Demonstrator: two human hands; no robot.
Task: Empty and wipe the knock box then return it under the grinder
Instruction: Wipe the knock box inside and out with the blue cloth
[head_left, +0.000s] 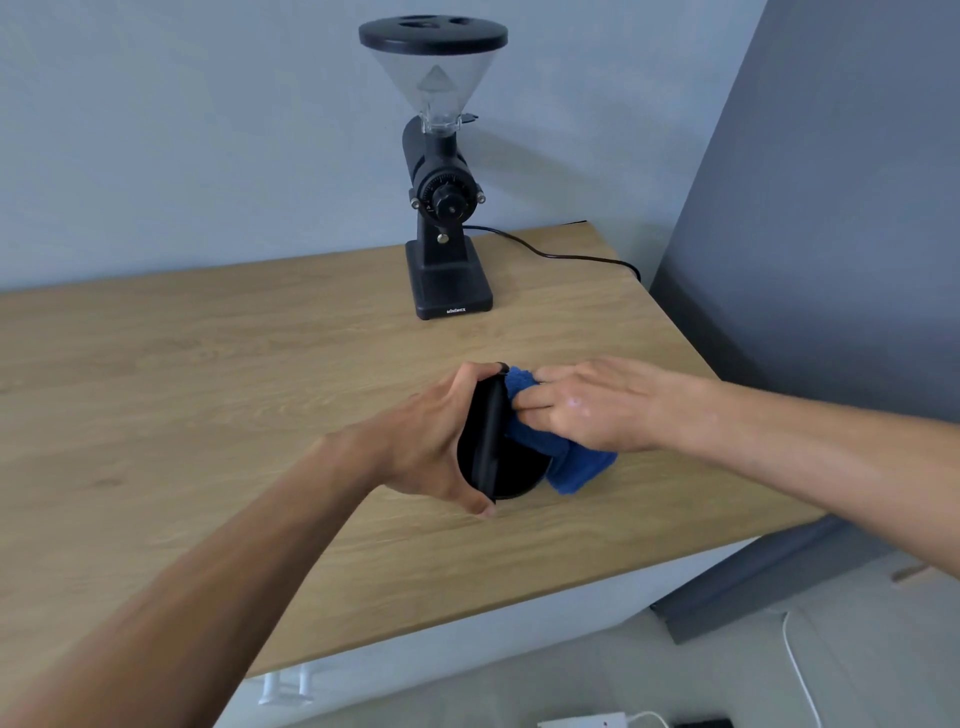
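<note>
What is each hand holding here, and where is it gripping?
The left hand grips the black knock box around its rim and side. The right hand presses a blue cloth into it.

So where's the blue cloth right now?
The blue cloth is under the right hand, pressed into the black knock box that the left hand steadies on the wooden counter.

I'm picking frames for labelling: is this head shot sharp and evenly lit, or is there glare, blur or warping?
Head view: soft, even light, faint shadows only; the grinder and knock box are sharp; a small shine on the right hand, whose fingertips look slightly blurred on the blue cloth; wide-angle warping bends the table edges and stretches the forearms.
</note>
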